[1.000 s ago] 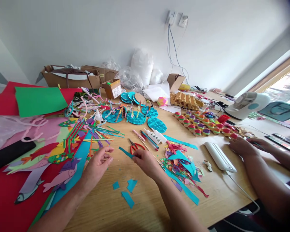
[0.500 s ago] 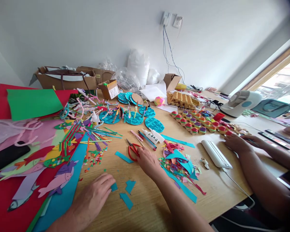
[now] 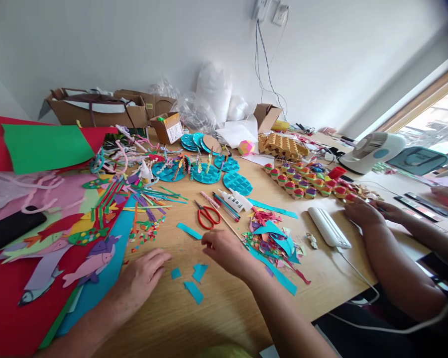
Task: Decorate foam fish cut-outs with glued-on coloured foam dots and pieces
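My left hand (image 3: 146,272) rests low over the wooden tabletop, fingers stretched out and holding nothing. Just right of its fingertips lie small cut pieces of blue paper (image 3: 193,292). My right hand (image 3: 226,251) hovers palm down with loosely bent fingers, nothing visible in them. Its fingertips are beside the right end of a blue paper strip (image 3: 188,230); whether they touch it I cannot tell. Red-handled scissors (image 3: 208,218) lie on the table beyond that hand, blades pointing away to the left. Glue bottles (image 3: 233,200) and several pens (image 3: 227,208) lie behind the scissors.
Paper scraps (image 3: 272,238) are heaped right of my right hand. Cut-out paper fish (image 3: 93,258) and coloured sheets cover the left side. Blue discs (image 3: 237,183) and painted egg cartons (image 3: 302,184) stand farther back. A co-worker's hand (image 3: 364,213) works at right, near a white device (image 3: 328,227).
My right hand put down the blue strip, reached to the scissors, then drew back towards the strip's end. My left hand came down to the table and then moved slightly back from the blue pieces.
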The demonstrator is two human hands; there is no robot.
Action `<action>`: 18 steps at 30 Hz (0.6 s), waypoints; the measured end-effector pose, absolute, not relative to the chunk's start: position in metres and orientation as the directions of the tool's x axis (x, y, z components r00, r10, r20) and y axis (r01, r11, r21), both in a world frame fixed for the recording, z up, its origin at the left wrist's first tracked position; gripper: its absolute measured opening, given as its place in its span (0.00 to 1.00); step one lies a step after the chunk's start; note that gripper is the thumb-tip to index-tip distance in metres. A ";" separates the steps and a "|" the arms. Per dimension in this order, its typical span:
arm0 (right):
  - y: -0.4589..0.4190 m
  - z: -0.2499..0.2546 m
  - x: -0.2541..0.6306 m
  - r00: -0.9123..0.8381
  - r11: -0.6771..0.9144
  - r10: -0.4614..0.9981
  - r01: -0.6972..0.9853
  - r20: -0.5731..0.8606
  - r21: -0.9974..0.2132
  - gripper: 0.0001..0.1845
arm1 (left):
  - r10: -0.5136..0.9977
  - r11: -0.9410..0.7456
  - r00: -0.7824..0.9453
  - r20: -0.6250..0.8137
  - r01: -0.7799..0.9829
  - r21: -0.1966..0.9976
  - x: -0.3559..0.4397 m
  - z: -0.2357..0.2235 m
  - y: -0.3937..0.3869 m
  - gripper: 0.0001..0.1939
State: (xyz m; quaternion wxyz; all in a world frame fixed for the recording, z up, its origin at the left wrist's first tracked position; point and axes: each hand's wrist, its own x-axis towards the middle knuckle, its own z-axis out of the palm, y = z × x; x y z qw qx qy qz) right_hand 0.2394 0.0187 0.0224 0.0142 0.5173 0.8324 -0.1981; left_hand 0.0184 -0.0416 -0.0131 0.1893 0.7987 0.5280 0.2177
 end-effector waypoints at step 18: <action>-0.013 0.008 0.224 -0.555 0.490 0.781 0.829 -0.287 -0.269 0.10 | 0.927 -0.303 0.374 0.038 0.683 0.664 0.035 -0.001 -0.044 0.14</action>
